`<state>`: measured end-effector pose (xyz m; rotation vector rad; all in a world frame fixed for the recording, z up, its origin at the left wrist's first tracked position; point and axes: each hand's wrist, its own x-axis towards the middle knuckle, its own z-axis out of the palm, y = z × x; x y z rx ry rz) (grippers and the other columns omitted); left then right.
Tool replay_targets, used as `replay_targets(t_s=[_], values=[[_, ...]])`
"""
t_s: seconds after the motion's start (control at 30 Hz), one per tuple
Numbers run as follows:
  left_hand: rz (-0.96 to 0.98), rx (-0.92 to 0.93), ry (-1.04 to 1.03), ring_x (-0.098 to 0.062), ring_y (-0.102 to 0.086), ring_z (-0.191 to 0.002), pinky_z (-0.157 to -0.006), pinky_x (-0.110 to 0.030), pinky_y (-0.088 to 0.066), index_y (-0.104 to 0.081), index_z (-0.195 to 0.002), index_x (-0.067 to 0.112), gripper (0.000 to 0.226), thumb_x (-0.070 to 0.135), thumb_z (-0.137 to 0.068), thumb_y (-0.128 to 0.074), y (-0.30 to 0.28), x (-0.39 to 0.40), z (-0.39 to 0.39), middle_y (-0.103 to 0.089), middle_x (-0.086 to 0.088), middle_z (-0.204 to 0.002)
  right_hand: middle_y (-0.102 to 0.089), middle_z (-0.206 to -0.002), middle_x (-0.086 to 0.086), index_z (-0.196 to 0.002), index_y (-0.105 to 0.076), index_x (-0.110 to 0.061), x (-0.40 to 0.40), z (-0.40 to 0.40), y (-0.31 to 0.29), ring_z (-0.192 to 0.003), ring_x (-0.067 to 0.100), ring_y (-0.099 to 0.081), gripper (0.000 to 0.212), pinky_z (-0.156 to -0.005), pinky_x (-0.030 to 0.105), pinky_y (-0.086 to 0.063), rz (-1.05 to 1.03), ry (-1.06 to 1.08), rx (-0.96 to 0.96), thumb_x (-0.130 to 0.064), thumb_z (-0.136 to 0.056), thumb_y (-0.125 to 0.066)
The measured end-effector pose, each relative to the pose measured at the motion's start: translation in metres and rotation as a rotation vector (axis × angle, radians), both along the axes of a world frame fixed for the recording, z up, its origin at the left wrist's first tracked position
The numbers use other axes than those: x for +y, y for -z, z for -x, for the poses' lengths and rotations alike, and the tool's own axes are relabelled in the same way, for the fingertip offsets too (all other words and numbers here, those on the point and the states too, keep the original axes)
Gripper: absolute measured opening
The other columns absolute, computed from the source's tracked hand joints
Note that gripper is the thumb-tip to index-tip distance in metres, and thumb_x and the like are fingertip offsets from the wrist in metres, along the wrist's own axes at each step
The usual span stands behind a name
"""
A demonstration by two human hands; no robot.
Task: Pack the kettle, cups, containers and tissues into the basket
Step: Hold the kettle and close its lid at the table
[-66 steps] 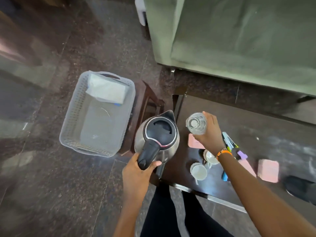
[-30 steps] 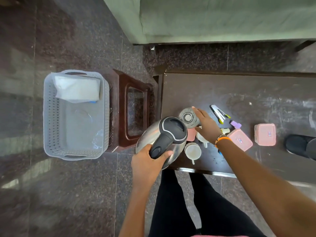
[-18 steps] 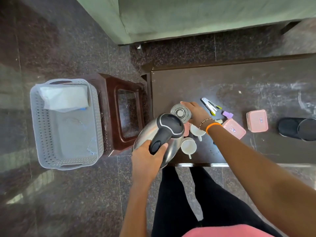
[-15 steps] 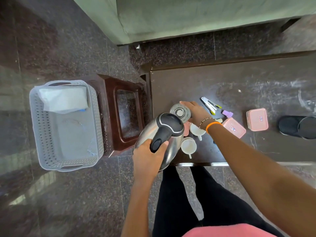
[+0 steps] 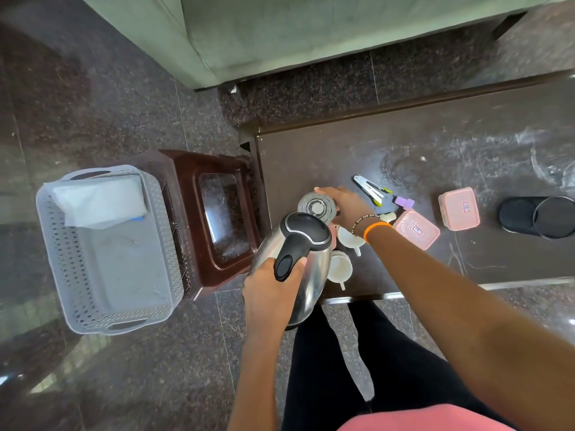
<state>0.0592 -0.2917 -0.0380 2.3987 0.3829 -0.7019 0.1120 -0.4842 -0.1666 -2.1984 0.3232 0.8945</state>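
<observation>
Gripping kettle handle, left fingers curl shut.

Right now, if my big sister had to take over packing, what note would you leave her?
Left hand: gripping the black handle of the shiny steel kettle, held off the table's near left corner.
Right hand: around the clear glass cup on the dark wooden table.
Done: white tissue pack lies in the grey perforated plastic basket on the floor.
Left: kettle, glass cup, two white mugs, two pink lidded containers.
</observation>
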Motion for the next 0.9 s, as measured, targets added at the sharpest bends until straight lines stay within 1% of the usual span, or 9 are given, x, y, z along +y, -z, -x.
replay_targets(t_s=[0.2,0.47,0.57,0.67,0.73,0.83,0.9], values=[[0.013,0.013,-0.021,-0.004,-0.047,-0.049,-0.052,-0.003,-0.037,-0.049,-0.057,0.018,0.04,0.051,-0.076,-0.063,-0.0013,-0.0042,-0.0039,-0.054,0.005,-0.053,-0.044,-0.138,0.013,-0.141,-0.034,-0.029,0.0,-0.0003,-0.002,-0.125,0.035,-0.046,0.061,-0.108,0.05,-0.036,-0.009,-0.001,0.009,-0.014,-0.085,-0.055],[-0.015,0.031,-0.021,-0.004,-0.048,-0.05,-0.051,-0.001,-0.036,-0.049,-0.057,0.02,0.039,0.049,-0.076,-0.065,-0.0008,-0.004,-0.0013,-0.055,0.004,-0.054,-0.045,-0.134,0.014,-0.14,-0.034,-0.033,-0.0003,0.0009,0.0011,-0.119,0.04,-0.05,0.061,-0.106,0.051,-0.039,-0.017,0.017,0.042,-0.016,-0.085,-0.054],[-0.016,0.043,-0.04,-0.003,-0.048,-0.049,-0.05,-0.002,-0.037,-0.049,-0.056,0.021,0.039,0.05,-0.076,-0.065,-0.0008,-0.0037,0.0012,-0.054,0.006,-0.053,-0.044,-0.136,0.013,-0.139,-0.034,-0.034,-0.0012,0.0013,0.0025,-0.121,0.04,-0.048,0.06,-0.106,0.051,-0.038,-0.016,0.021,0.05,-0.019,-0.085,-0.054],[-0.044,0.058,-0.038,-0.002,-0.048,-0.049,-0.044,-0.009,-0.037,-0.049,-0.057,0.022,0.04,0.054,-0.075,-0.064,-0.0015,-0.0044,0.0025,-0.055,0.006,-0.054,-0.044,-0.138,0.013,-0.14,-0.034,-0.034,-0.0009,0.0016,0.0031,-0.125,0.039,-0.046,0.06,-0.108,0.05,-0.037,-0.014,0.019,0.049,-0.02,-0.085,-0.055],[-0.061,0.066,-0.024,-0.003,-0.047,-0.049,-0.042,-0.011,-0.035,-0.048,-0.057,0.021,0.04,0.055,-0.075,-0.062,-0.0019,-0.005,0.0028,-0.055,0.006,-0.054,-0.046,-0.136,0.012,-0.139,-0.034,-0.034,-0.0007,0.0014,0.0028,-0.123,0.039,-0.048,0.06,-0.107,0.049,-0.038,-0.006,0.02,0.042,-0.02,-0.085,-0.055],[-0.061,0.064,-0.023,-0.003,-0.046,-0.05,-0.048,-0.005,-0.037,-0.047,-0.056,0.022,0.04,0.053,-0.076,-0.063,-0.0023,-0.0047,0.0029,-0.053,0.006,-0.053,-0.047,-0.135,0.011,-0.139,-0.035,-0.034,0.0002,0.0017,0.0022,-0.12,0.039,-0.05,0.06,-0.106,0.05,-0.039,-0.006,0.021,0.04,-0.019,-0.085,-0.055],[-0.062,0.068,-0.027,-0.003,-0.047,-0.05,-0.044,-0.011,-0.036,-0.048,-0.057,0.021,0.04,0.052,-0.076,-0.063,-0.0024,-0.004,0.0043,-0.053,0.006,-0.054,-0.047,-0.136,0.011,-0.139,-0.035,-0.034,0.0007,0.0018,0.0025,-0.12,0.039,-0.05,0.06,-0.106,0.05,-0.039,-0.006,0.029,0.041,-0.018,-0.085,-0.055]])
